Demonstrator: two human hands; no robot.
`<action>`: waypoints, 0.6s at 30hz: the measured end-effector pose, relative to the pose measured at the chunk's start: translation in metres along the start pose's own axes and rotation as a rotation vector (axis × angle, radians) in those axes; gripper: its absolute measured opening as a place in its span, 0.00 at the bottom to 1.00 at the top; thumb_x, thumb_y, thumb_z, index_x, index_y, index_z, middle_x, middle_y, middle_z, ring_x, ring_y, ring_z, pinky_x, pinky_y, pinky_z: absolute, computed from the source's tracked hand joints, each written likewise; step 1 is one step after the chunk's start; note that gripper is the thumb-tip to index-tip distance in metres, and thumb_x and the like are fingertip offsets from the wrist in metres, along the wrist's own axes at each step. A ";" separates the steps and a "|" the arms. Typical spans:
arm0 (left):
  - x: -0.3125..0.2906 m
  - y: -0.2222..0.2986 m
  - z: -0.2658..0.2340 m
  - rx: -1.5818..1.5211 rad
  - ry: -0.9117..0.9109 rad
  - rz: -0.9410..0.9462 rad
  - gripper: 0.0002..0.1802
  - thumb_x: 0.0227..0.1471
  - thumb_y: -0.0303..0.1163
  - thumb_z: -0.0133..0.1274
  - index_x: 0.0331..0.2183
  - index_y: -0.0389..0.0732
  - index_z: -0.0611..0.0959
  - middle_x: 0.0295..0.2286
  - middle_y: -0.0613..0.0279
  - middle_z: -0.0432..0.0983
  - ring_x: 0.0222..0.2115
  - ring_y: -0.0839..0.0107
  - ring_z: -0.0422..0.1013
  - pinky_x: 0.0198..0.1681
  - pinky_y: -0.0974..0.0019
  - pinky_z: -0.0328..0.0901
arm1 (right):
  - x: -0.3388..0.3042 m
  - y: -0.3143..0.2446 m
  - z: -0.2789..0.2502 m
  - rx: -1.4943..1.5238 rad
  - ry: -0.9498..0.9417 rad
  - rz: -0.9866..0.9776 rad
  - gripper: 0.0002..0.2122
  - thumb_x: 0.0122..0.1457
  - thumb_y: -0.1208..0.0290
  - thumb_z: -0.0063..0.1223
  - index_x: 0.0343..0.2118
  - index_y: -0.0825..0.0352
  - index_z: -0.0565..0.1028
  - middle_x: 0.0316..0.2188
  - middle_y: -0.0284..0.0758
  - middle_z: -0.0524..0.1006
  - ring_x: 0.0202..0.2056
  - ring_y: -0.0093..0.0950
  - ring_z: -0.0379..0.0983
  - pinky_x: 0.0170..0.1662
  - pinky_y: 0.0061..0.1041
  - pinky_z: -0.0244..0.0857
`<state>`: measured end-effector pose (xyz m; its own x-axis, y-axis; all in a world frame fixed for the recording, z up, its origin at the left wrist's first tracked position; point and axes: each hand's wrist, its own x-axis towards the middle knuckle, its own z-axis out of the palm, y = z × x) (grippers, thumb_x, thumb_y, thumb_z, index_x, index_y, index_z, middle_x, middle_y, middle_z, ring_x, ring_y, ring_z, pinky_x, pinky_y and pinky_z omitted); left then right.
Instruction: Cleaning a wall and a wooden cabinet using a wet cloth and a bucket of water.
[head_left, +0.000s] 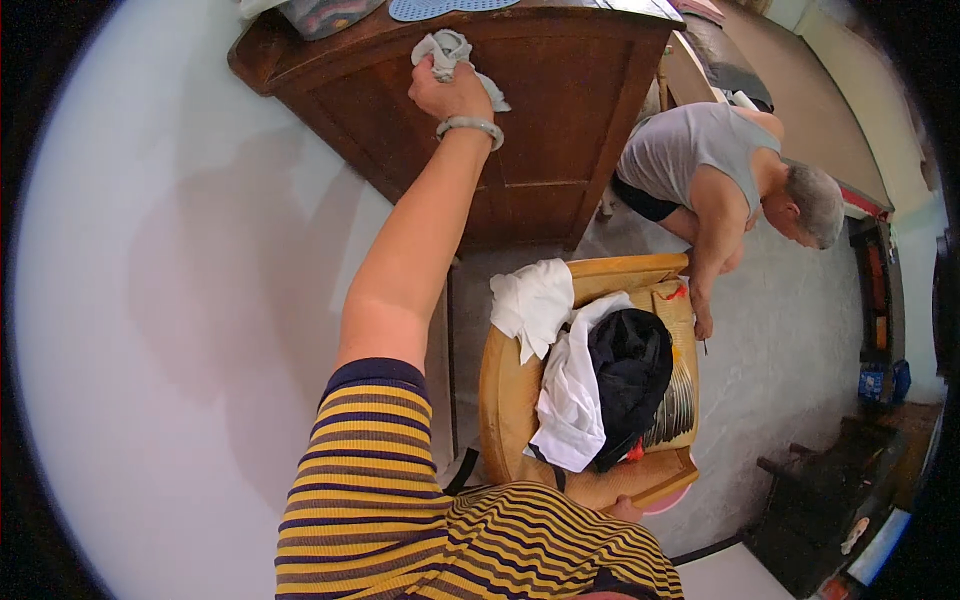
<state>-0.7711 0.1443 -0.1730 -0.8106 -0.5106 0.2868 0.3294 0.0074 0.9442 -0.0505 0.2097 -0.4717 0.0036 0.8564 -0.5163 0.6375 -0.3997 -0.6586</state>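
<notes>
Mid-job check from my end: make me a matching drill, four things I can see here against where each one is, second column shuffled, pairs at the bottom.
Things
1. Grey rag
2. Blue perforated mat
3. Black garment
4. Bracelet

Places
A. On the wooden chair, beside a white garment
B. Worn just behind the left hand
C. On top of the brown cabinet
D. Gripped in the left hand

Pairs: 1-D, 2-C, 3-A, 4-B
</notes>
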 end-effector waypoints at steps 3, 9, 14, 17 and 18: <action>-0.027 0.004 0.009 0.174 -0.195 0.180 0.21 0.41 0.23 0.51 0.42 0.38 0.71 0.41 0.51 0.55 0.42 0.56 0.60 0.47 0.60 0.57 | -0.001 -0.007 -0.008 -0.025 0.030 -0.163 0.22 0.38 0.83 0.43 0.42 0.77 0.64 0.40 0.41 0.69 0.37 0.35 0.67 0.44 0.27 0.60; -0.023 0.001 -0.005 0.409 -0.234 0.459 0.27 0.43 0.28 0.54 0.48 0.39 0.69 0.41 0.47 0.55 0.41 0.52 0.59 0.47 0.59 0.56 | 0.013 0.033 -0.010 -0.186 -0.127 -0.230 0.20 0.39 0.83 0.44 0.41 0.77 0.66 0.37 0.40 0.71 0.36 0.35 0.67 0.42 0.27 0.61; -0.045 -0.012 0.013 0.380 -0.209 0.363 0.29 0.45 0.26 0.51 0.51 0.37 0.63 0.44 0.44 0.53 0.43 0.49 0.59 0.49 0.60 0.55 | 0.007 0.029 -0.010 -0.226 -0.079 -0.360 0.20 0.39 0.83 0.45 0.40 0.76 0.66 0.37 0.40 0.71 0.33 0.34 0.68 0.39 0.26 0.62; -0.063 -0.025 0.020 0.057 -0.230 0.111 0.30 0.47 0.25 0.48 0.52 0.35 0.60 0.45 0.43 0.51 0.44 0.48 0.58 0.50 0.61 0.54 | 0.005 0.011 0.001 0.141 0.011 -0.014 0.20 0.38 0.84 0.45 0.41 0.75 0.66 0.36 0.40 0.71 0.34 0.34 0.68 0.39 0.28 0.63; -0.066 -0.031 0.021 -0.256 -0.251 -0.116 0.30 0.47 0.24 0.47 0.53 0.33 0.59 0.46 0.43 0.51 0.45 0.48 0.58 0.51 0.61 0.54 | 0.002 0.002 0.008 0.142 0.006 -0.015 0.20 0.38 0.84 0.45 0.41 0.75 0.66 0.36 0.40 0.71 0.34 0.34 0.68 0.39 0.28 0.63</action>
<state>-0.7379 0.1960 -0.2179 -0.9324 -0.2689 0.2415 0.3135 -0.2693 0.9106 -0.0553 0.2084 -0.4780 -0.0007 0.8645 -0.5026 0.5220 -0.4284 -0.7376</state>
